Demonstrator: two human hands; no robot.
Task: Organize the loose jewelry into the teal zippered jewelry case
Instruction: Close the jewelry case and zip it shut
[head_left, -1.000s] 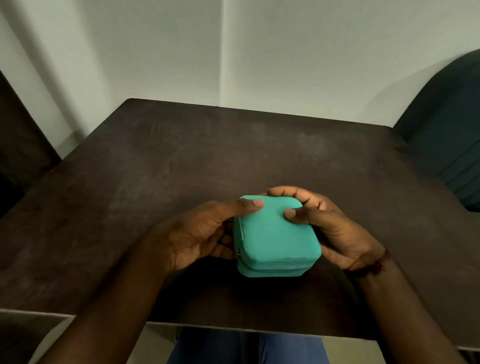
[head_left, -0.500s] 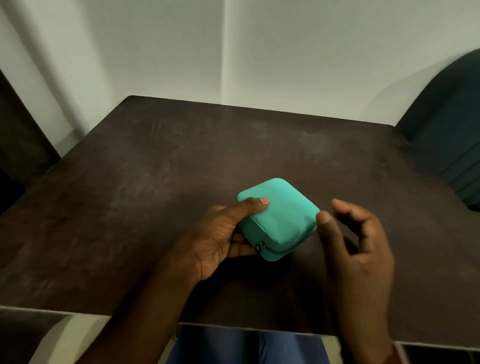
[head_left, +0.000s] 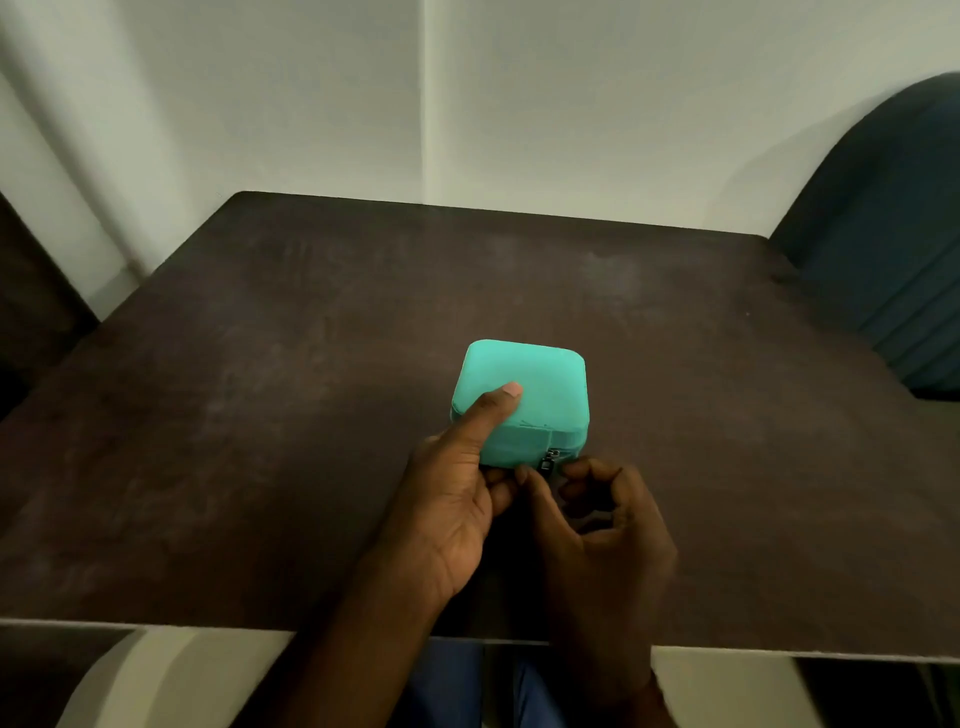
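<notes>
1. Turned square since half a second ago, the teal zippered jewelry case (head_left: 540, 384) sits mid-table (head_left: 260, 415), still closed, with its zipper pull (head_left: 549, 460) facing the person.
2. The left hand (head_left: 452, 499) grips it, thumb on the lid; the right hand (head_left: 602, 525), free before, now pinches the pull, so unzipping looks next.

- A dark brown table (head_left: 260, 415) fills the middle band of the frame. Its far edge meets the pale wall at the upper centre, and its near edge runs across the bottom.
- Its top is matt, with paler, worn smudges toward the left and the upper right.
- Its far left corner is rounded.
- A teal case (head_left: 540, 384), square with rounded corners, lies on it a little right of the frame's centre, lid down.
- The case's dark zipper pull (head_left: 549, 460) sits on the side facing the bottom of the frame.
</notes>
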